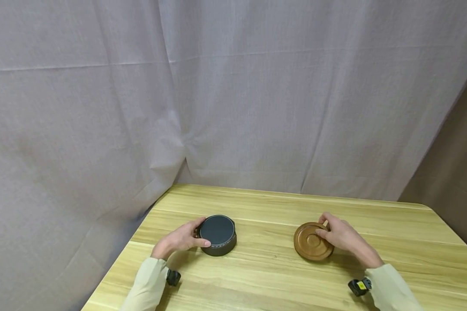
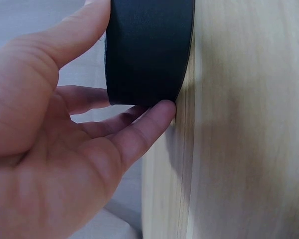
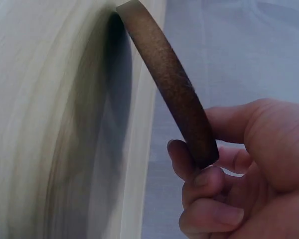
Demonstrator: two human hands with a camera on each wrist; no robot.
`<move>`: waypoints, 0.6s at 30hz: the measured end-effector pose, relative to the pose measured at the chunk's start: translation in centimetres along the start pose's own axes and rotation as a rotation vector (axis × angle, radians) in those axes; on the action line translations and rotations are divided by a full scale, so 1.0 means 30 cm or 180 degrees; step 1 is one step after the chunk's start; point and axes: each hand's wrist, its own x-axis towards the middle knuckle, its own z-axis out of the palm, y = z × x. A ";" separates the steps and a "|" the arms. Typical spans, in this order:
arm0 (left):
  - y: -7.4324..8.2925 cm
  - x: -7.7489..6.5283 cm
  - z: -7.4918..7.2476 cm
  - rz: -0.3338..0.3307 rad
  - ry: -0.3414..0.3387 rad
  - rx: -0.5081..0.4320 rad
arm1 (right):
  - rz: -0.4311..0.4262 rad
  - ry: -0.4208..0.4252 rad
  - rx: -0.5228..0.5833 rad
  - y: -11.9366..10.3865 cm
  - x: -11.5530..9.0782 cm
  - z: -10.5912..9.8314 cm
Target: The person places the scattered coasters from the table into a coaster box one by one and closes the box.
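Note:
A round black case (image 1: pixel 217 230) with pale stitching round its upper edge sits on the table at centre left. My left hand (image 1: pixel 184 236) grips its side, thumb at the near edge and fingers round the far side; in the left wrist view the fingertips (image 2: pixel 162 112) touch its lower edge. To the right, my right hand (image 1: pixel 343 234) pinches a round brown wooden coaster (image 1: pixel 310 247) with ring grooves between thumb and fingers. The right wrist view shows the coaster (image 3: pixel 170 84) edge-on and tilted, its held side raised off the table and its far edge close to the surface.
Both things are at a light wood-grain table (image 1: pixel 264 276), with a stretch of bare tabletop between them. A grey cloth curtain (image 1: pixel 249 108) hangs behind the table's back edge and along the left. Small black devices (image 1: pixel 173 277) are worn at the wrists.

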 end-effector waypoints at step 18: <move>-0.002 0.002 -0.002 0.0036 -0.0008 0.0001 | -0.0300 0.0187 0.0404 -0.077 0.001 0.021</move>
